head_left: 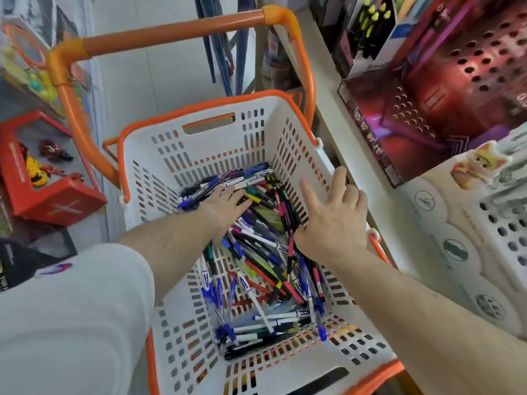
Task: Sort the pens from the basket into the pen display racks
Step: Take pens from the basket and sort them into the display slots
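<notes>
Head view looks straight down into the white slotted basket (199, 143) with its orange rim and tall orange handle (176, 32), and both my arms reach into it. Loose pens (256, 252) cover the basket floor in a jumbled heap: white barrels with blue caps, black ones with pink or yellow grips, a few red, green and purple, lying crossed over one another at every angle. My left hand (225, 203) lies on the far end of the heap, fingers pointing away from me and down among the pens; their tips are buried, so I cannot tell whether they pinch anything. My right hand (333, 215) hovers above the pile by the basket's right wall, fingers spread and relaxed, holding nothing. Beyond my right fingers stand the display racks: a dark red one (470, 67) full of round holes, and closer to my wrist a white perforated one (502, 223) with a cat figure, cut off by the picture's edge. Pens under my palms and forearms are hidden. Printing on the barrels is too small to read.
</notes>
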Action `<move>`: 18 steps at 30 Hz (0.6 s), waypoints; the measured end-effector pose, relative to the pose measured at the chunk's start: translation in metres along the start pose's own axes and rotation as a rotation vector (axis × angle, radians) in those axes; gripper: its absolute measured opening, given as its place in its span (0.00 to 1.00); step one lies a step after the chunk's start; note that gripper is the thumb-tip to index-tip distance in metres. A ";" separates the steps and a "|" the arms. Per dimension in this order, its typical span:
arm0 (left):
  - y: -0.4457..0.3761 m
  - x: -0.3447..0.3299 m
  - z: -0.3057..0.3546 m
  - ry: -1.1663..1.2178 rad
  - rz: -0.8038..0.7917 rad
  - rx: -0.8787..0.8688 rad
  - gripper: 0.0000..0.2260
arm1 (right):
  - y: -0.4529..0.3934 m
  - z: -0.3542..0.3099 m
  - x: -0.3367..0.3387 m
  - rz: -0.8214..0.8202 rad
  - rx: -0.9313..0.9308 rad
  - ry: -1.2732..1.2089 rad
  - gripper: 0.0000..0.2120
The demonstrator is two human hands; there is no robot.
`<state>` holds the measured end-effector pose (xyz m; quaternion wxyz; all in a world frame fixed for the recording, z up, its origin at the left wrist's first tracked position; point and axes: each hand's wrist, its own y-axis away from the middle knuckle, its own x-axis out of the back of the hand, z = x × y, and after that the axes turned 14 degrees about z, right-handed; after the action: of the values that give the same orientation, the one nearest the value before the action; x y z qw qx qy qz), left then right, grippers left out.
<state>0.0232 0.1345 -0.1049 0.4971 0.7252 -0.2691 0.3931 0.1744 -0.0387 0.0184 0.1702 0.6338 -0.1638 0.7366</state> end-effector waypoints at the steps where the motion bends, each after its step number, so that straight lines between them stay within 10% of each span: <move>1: 0.006 -0.002 0.002 -0.030 0.049 -0.002 0.60 | 0.000 -0.001 0.000 0.002 -0.002 0.006 0.40; 6: 0.021 -0.009 0.017 -0.080 0.200 -0.103 0.39 | 0.001 -0.003 -0.001 0.010 -0.005 0.033 0.41; 18: 0.045 0.016 0.026 0.138 0.003 -0.124 0.17 | 0.000 0.000 0.012 -0.014 -0.039 -0.091 0.40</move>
<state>0.0052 0.0937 -0.0736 0.5579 0.6637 -0.2592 0.4255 0.1731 -0.0381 0.0304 0.1802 0.6642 -0.1813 0.7025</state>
